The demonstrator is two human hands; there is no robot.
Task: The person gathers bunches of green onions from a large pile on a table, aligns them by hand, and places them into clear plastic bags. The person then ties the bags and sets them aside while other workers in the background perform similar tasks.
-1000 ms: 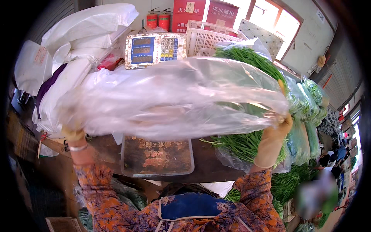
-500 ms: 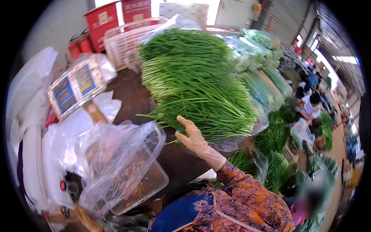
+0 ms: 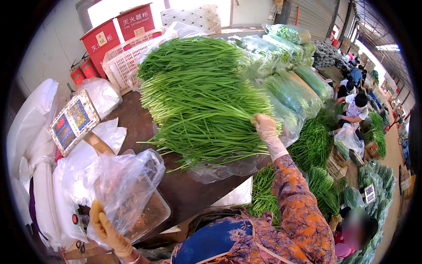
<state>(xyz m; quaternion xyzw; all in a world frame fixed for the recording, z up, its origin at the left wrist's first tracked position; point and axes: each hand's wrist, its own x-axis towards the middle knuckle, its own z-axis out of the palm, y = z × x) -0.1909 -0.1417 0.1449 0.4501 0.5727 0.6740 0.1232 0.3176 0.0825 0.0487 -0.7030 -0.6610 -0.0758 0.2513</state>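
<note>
A large heap of garlic chives lies on the dark table, long green leaves stacked in layers. At its right edge my right hand, in a cream rubber glove, has its fingers closed on some chive ends. Near the lower left, my gloved left hand has its fingers stretched out beside a clear plastic bag. This bag drapes over a shallow clear tray with brownish bits in it. Whether the left fingers touch the bag I cannot tell.
A scale display stands at left beside white plastic rolls. Bagged greens are stacked at the right. Behind the heap are a pale crate and red cabinets. Other people sit among greens at far right.
My right hand has moved right, from the heap's near left edge to its right edge, and closed on chives. My left hand has come into clearer view beside the bag. The view has shifted.
</note>
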